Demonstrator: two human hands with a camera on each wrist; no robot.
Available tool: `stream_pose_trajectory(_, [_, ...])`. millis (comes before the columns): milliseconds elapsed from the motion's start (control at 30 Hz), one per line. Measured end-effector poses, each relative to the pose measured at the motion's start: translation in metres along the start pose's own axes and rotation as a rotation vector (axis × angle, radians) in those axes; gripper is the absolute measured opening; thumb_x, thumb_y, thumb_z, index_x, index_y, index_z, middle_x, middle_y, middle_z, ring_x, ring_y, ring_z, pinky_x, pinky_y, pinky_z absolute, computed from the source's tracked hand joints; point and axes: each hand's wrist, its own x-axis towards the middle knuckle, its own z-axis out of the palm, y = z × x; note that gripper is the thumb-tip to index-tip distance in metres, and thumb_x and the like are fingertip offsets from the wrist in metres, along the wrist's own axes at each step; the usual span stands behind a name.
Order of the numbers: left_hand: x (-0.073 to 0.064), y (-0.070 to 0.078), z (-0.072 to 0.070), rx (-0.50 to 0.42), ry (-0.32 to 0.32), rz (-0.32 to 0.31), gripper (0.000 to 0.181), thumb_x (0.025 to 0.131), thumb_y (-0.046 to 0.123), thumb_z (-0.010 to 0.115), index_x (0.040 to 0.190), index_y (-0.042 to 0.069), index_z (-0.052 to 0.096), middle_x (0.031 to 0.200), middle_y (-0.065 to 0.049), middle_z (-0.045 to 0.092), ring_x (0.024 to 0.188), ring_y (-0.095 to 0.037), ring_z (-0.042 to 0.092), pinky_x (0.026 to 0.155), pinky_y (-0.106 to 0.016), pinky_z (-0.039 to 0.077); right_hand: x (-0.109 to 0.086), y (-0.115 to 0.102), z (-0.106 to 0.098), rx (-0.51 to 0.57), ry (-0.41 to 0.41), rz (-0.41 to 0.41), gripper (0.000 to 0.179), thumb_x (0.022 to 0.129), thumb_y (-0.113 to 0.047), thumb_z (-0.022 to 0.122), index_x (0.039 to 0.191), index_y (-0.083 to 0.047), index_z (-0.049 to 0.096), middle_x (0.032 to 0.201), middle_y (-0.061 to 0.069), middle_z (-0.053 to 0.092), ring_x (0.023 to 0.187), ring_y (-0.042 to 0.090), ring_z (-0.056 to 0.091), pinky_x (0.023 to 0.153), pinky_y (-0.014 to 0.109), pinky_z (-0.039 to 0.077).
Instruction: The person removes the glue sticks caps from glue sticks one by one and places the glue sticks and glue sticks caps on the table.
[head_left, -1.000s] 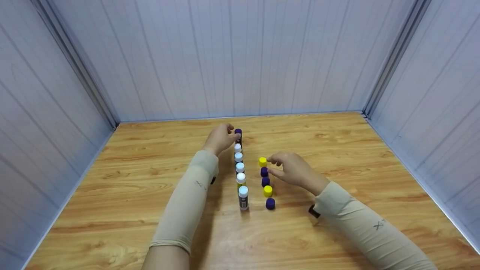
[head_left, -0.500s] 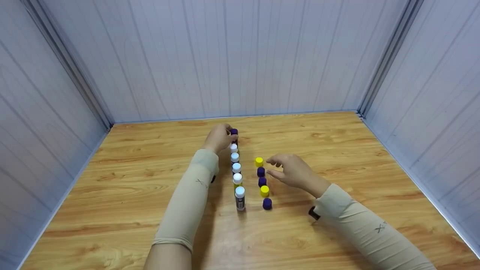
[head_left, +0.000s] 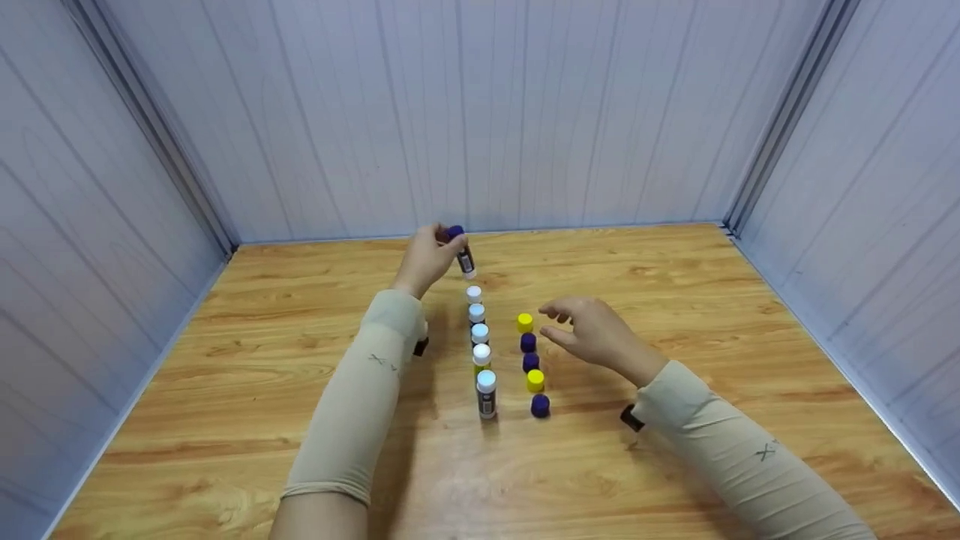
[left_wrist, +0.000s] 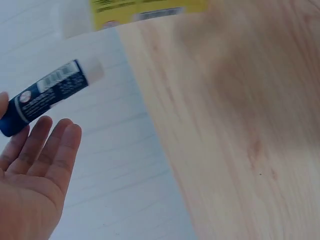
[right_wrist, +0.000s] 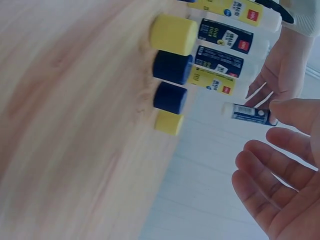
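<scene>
My left hand (head_left: 427, 259) grips a glue stick (head_left: 466, 262) by its dark blue cap, at the far end of a row of standing glue sticks. The held stick tilts, its white end low and angled right; its dark label with a barcode shows in the left wrist view (left_wrist: 52, 92). My right hand (head_left: 592, 330) hovers with relaxed fingers, thumb apart, just right of the farthest yellow cap (head_left: 525, 323); nothing is between its fingers. Uncapped glue sticks (head_left: 487, 397) with white tops stand upright in the row, some labelled dark blue, others yellow.
Right of the sticks, loose caps form a parallel row: dark blue caps (head_left: 540, 406) and another yellow cap (head_left: 535, 381). The wooden table (head_left: 637, 480) is enclosed by pale panelled walls (head_left: 495, 112) at the back and sides.
My left hand has lifted the dark-capped glue stick from the far end of the row, up and left, tilting it. The right hand has shifted slightly away from the caps.
</scene>
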Motion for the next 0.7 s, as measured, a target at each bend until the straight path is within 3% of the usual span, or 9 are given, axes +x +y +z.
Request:
stream_pose_trajectory(233, [-0.002,0.007,-0.015,-0.234,0.069,0.025,0.04,0.113,0.031,0.057,0.135,-0.002,0.054,0.127,-0.02,0.066,0.114,-0.03,0.067,0.102,-0.052,0.06,0.003,0.0,-0.005,0.007,0.04,-0.036,0.029,0.104,-0.017,0.074,0.127,0.0,0.076,0.122,0.019,0.078,0.104,0.035,0.075,0.091,0.052,0.064])
stream_pose_trajectory(367, [-0.006,0.008,-0.021,-0.365,0.064,0.019,0.034,0.116,0.032,0.048,0.136,0.004,0.045,0.126,-0.02,0.066,0.105,-0.028,0.07,0.09,-0.053,0.065,0.006,0.0,-0.006,0.006,0.044,-0.053,0.029,0.104,-0.018,0.074,0.127,0.001,0.076,0.125,0.019,0.078,0.104,0.034,0.075,0.091,0.051,0.064])
stream_pose_trajectory(600, [-0.013,0.0,-0.028,-0.405,-0.022,-0.048,0.031,0.119,0.037,0.04,0.139,0.015,0.039,0.12,-0.011,0.062,0.105,-0.029,0.071,0.078,-0.052,0.067,0.011,-0.002,-0.006,0.005,0.039,-0.059,0.029,0.104,-0.018,0.075,0.126,0.0,0.076,0.125,0.019,0.078,0.104,0.033,0.075,0.091,0.05,0.064])
stream_pose_trajectory(700, [-0.017,-0.001,-0.028,-0.407,-0.041,-0.045,0.034,0.119,0.038,0.04,0.144,0.016,0.039,0.116,-0.01,0.059,0.104,-0.029,0.07,0.074,-0.047,0.067,0.013,-0.004,-0.006,0.009,0.037,-0.063,0.029,0.104,-0.018,0.075,0.126,0.0,0.076,0.124,0.019,0.078,0.104,0.033,0.075,0.091,0.051,0.064])
